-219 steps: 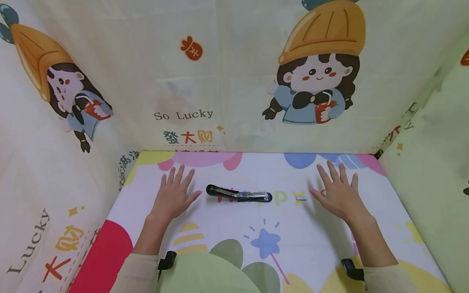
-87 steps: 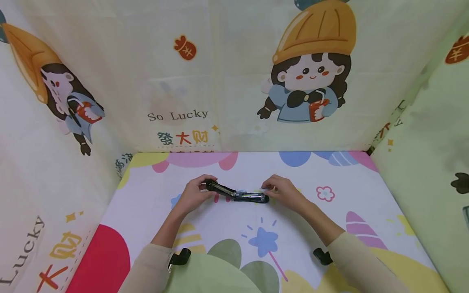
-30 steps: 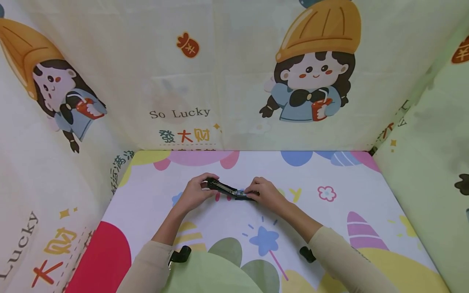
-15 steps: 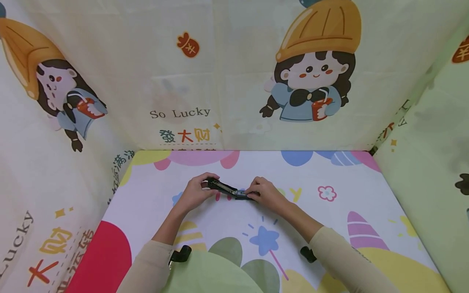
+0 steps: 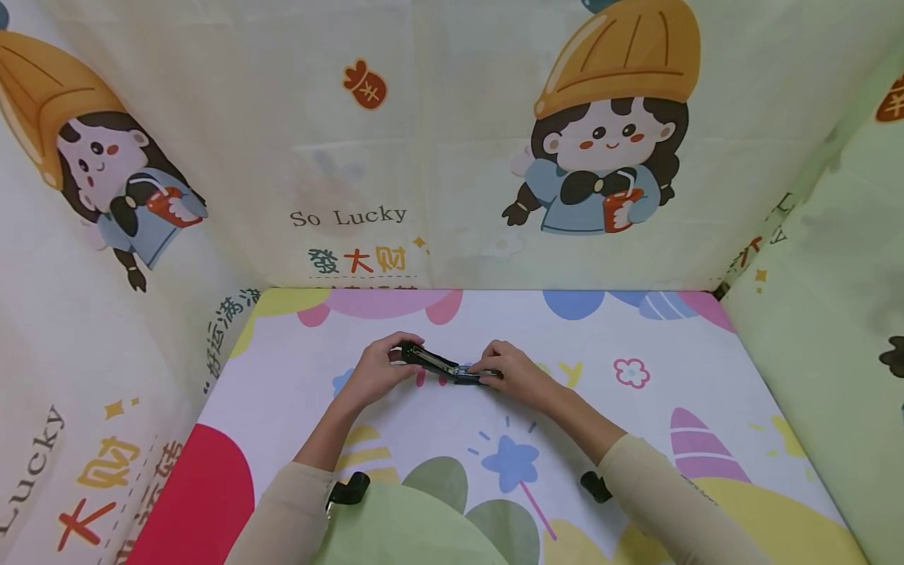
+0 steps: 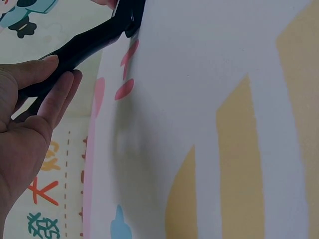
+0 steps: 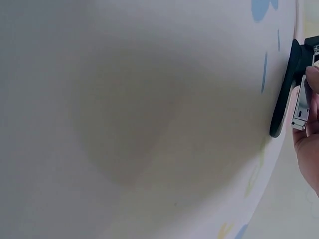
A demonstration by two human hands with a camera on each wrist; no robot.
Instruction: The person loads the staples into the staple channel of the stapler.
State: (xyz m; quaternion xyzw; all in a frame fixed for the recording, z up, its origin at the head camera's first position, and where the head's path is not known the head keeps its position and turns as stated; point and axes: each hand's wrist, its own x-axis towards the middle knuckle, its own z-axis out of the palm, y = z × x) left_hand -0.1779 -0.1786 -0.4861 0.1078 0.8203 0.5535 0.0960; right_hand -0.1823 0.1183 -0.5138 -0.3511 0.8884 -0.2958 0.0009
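A black stapler [image 5: 434,362], folded wide open, lies across the upper middle of the table. My left hand [image 5: 377,373] grips the end of its top arm, thumb on one side and fingers on the other; the left wrist view shows this arm [image 6: 89,45] raised off the table. At the other half, my right hand [image 5: 519,373] pinches the metal staple magazine [image 7: 302,107]. In the right wrist view the magazine's end stands apart from the black base [image 7: 284,99]. The small staple strip cannot be seen now; fingers cover much of the magazine.
A white tabletop cloth [image 5: 438,424] with printed shapes lies under both hands. Printed cloth walls [image 5: 466,180] rise at the back and on both sides. A black wrist mount [image 5: 349,488] sits at each sleeve cuff.
Earlier, both hands lay spread beside the stapler, with a staple strip at right. The strip left the table, my left hand took the top arm, and my right hand moved left to the magazine.
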